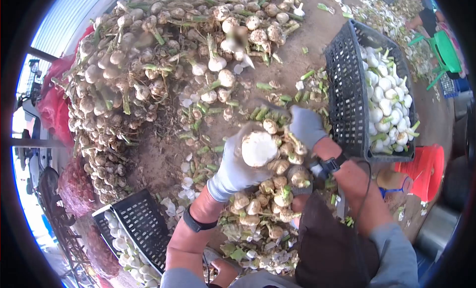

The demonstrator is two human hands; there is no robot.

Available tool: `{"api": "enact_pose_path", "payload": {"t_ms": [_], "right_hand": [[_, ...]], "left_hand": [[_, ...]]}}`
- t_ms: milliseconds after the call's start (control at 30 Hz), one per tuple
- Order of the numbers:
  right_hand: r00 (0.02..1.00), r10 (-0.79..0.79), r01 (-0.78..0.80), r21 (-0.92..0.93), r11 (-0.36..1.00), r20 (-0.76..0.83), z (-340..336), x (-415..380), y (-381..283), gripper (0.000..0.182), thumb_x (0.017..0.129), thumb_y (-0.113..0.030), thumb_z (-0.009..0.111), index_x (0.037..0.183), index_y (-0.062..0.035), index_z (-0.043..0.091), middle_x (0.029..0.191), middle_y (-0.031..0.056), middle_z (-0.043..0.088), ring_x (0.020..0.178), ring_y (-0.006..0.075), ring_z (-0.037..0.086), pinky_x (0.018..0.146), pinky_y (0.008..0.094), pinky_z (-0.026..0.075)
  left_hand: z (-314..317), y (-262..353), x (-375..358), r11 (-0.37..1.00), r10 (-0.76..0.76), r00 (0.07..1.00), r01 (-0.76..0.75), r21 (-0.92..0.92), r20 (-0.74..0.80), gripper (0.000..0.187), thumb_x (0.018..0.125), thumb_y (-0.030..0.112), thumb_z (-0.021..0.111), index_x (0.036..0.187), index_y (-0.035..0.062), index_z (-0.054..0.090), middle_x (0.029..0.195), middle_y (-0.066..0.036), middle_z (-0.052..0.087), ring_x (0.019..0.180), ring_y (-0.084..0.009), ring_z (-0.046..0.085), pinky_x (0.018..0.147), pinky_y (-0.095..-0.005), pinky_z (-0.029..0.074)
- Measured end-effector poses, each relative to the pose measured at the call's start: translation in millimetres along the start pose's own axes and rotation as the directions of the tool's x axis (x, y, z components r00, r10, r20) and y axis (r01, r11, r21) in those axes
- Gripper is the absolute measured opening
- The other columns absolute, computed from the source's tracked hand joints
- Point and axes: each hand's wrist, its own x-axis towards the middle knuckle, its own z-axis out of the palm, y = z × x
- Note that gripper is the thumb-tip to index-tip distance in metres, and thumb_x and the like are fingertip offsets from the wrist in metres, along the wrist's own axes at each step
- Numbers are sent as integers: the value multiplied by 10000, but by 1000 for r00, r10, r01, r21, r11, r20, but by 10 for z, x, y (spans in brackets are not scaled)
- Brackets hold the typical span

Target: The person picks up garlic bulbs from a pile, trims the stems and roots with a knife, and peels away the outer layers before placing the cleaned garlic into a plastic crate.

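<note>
My left hand (pixel 238 161), in a pale glove, is wrapped round a large garlic bulb (pixel 259 149) whose broad whitish face is turned up. Just right of it is my right hand (pixel 306 127), also gloved, with its fingers closed; a dark, blurred tool (pixel 272 107) seems to extend from it toward the left. Below both hands lies a cluster of untrimmed garlic bulbs (pixel 263 201) with brownish skins. Cut green stem pieces (pixel 258 113) are scattered on the ground beyond the hands.
A big heap of garlic (pixel 134 64) rises at the upper left. Black crates of cleaner white bulbs stand at right (pixel 344 89) and lower left (pixel 144 223). A red bucket (pixel 429 173) and a green chair (pixel 446 52) are at right, near another person's arm.
</note>
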Motion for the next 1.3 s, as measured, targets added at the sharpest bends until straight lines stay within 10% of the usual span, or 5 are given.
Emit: {"api": "enact_pose_path", "payload": {"t_ms": [167, 467, 700, 900, 1300], "right_hand": [[964, -152, 220, 324, 920, -220, 152, -125, 150, 196, 756, -104, 707, 898, -16, 606, 759, 168, 657, 695, 322, 663, 633, 396, 509], [990, -144, 58, 906, 419, 3, 252, -239, 324, 208, 758, -80, 727, 893, 8, 595, 691, 106, 589, 665, 118, 562, 615, 276, 467], [958, -113, 263, 655, 708, -263, 286, -87, 438, 197, 767, -66, 695, 915, 37, 616, 708, 153, 621, 616, 149, 506, 601, 323, 441], [957, -82, 271, 755, 596, -279, 393, 107, 653, 220, 761, -41, 696, 953, 37, 623, 717, 136, 629, 650, 120, 537, 614, 302, 449], [979, -141, 203, 635, 745, -147, 14, -210, 177, 191, 710, -56, 696, 870, -11, 602, 713, 142, 620, 612, 193, 590, 577, 339, 456]], "left_hand": [[-138, -98, 87, 735, 295, 940, -110, 670, -169, 632, 587, 114, 878, 1103, 41, 521, 1100, -75, 529, 983, -184, 543, 867, -333, 477], [166, 212, -181, 570, -136, 991, 75, -818, -4, 800, 664, 300, 866, 1302, 67, 444, 1245, -188, 521, 1005, -325, 613, 948, -422, 497], [-458, -833, 818, 194, -431, 902, 124, 973, -29, 643, 779, 24, 676, 1345, 278, 508, 1449, -150, 399, 1312, -368, 414, 1112, -476, 332], [-677, -1343, 1180, 49, -510, 845, -157, 986, 160, 455, 811, 59, 640, 1233, 227, 614, 1216, -130, 571, 1188, -297, 530, 1050, -436, 390], [-212, -926, 181, 751, -282, 954, 287, -594, 103, 558, 771, -66, 706, 1271, -26, 463, 1112, -115, 621, 1003, -194, 636, 909, -301, 507]]}}
